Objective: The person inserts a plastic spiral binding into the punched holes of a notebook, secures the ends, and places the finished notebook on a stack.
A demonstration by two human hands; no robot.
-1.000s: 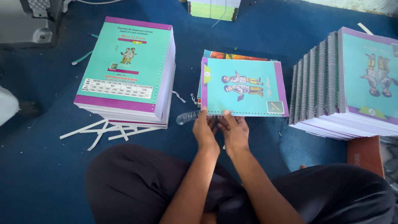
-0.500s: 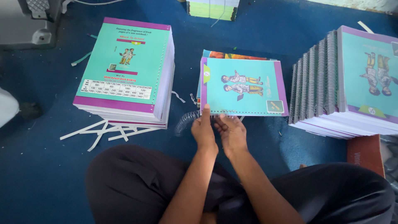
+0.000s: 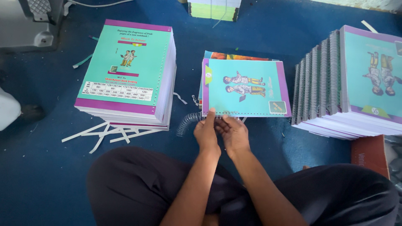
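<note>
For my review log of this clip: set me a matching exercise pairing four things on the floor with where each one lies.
Things:
1. clear spiral coil
2. white paper strips
3. tall stack of unbound notebooks
4. spiral-bound notebooks

Places:
A. far right, leaning in a row
B. at the left hand, by the middle notebook
C. left of the middle notebook
D. under the tall stack's near edge

Pairs: 1-B, 2-D, 3-C, 4-A
</note>
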